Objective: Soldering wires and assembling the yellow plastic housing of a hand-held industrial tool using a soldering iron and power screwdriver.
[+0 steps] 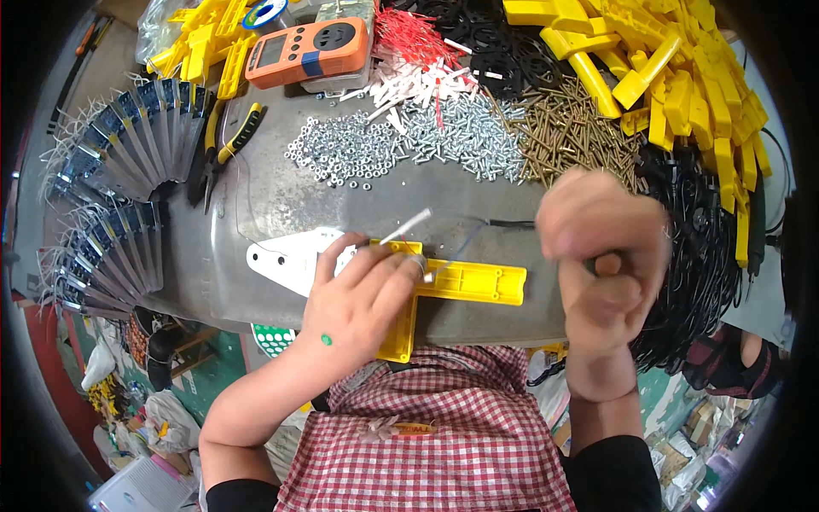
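Note:
My left hand presses down over a T-shaped yellow plastic casing half, its fingers bent around the crosspiece. A flat white plate with dark holes pokes out beside that hand. Just above its fingers, a thin white strip sticks up at a slant. Thin wires run from the casing to a black cable, whose other side disappears at my right hand. The right hand is raised over the table's right side, closed and smeared by motion; the cable seems to pass into its grip.
Metal nuts, silver screws and brass-coloured screws lie heaped behind. Yellow casings and black cables are piled right. Pliers, circuit boards with metal plates and an orange meter stand left and far.

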Demonstrator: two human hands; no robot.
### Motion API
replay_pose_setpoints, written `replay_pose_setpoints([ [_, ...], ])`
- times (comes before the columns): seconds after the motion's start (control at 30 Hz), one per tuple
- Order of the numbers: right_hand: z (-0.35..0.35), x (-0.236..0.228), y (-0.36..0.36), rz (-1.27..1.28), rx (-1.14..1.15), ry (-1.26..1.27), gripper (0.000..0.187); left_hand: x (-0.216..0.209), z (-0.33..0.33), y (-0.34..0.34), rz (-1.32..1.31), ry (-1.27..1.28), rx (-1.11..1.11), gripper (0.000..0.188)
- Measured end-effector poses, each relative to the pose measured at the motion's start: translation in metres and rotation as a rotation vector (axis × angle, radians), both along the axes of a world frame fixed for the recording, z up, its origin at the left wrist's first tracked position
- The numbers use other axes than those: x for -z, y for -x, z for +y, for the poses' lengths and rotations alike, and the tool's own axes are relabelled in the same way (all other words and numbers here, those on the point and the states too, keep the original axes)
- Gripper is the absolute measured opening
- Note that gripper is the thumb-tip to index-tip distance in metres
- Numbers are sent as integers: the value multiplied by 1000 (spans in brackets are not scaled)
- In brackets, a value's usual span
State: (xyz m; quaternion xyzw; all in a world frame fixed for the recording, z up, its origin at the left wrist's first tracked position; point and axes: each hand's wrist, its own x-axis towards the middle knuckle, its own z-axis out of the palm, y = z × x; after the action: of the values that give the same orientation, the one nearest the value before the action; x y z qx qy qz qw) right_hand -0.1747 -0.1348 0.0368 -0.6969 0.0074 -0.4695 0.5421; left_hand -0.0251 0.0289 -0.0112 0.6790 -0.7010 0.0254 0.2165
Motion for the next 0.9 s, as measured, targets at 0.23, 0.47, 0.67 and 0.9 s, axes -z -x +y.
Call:
replay_pose_setpoints([
  [0.23,24,-24,10,-250,-428,-651,46,-18,27,8,-75,-250,128,37],
  [0.47,28,18,-7,109,-503,-638,50,-11,26,10,-2,-184,113,35],
  [0.67,35,13,-29,51,-326,-802,34,-9,23,11,-13,-135,113,31],
  [0.9,39,-5,-26,451,-477,-555,44,-13,21,10,24,-80,140,28],
])
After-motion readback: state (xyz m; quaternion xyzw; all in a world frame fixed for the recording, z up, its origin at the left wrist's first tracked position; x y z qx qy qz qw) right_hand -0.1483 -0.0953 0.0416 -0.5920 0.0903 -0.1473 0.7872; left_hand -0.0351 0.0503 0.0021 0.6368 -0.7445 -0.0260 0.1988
